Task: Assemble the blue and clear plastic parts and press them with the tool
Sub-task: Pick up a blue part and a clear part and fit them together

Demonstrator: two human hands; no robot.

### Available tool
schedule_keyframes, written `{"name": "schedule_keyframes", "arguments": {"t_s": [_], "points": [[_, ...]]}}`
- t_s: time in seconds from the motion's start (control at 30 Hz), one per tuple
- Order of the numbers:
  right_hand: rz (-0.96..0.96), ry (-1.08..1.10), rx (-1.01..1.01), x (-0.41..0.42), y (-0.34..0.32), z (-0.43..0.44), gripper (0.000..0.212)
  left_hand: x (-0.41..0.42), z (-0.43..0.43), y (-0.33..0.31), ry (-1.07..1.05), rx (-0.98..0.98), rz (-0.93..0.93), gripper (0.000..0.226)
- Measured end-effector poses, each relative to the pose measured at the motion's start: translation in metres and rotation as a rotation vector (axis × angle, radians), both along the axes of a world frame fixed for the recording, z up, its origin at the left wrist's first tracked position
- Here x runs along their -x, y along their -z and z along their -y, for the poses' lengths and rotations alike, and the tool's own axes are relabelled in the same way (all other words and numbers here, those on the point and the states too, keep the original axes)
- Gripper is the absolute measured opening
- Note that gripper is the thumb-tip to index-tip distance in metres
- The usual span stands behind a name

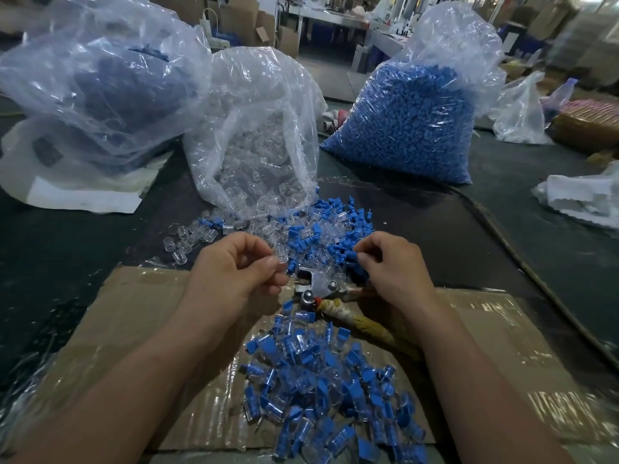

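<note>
Gathering step: left grip [234, 272] pinches a small clear plastic cap [280, 262], right grip [392, 262] pinches a blue plastic plug [360, 259]; next, probably mate them

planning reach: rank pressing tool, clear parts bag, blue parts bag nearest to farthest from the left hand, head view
1. pressing tool, beside the left hand
2. clear parts bag, just behind
3. blue parts bag, far back right
</note>
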State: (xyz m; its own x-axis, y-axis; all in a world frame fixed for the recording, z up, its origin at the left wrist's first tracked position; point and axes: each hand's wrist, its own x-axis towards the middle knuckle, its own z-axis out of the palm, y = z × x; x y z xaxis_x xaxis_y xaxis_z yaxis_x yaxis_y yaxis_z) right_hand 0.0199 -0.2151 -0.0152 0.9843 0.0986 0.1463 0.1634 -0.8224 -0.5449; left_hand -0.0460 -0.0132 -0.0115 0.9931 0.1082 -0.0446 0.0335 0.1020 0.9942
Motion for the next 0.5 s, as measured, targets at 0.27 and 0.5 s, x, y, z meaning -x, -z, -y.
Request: {"name": "schedule_keyframes", "arguments": {"t_s": [0.27,0.5], "points": [[0.065,-0.039,-0.330,0.020,-0.019,-0.009,0.024,0.002,0.001,-0.004,0.034,-0.020,0.009,0.008],[0.065,-0.250,-0.402,0.048,-0.029,-0.034,0.028,0.003,0.003,-0.004,0.034,-0.063,-0.015,0.006]]}}
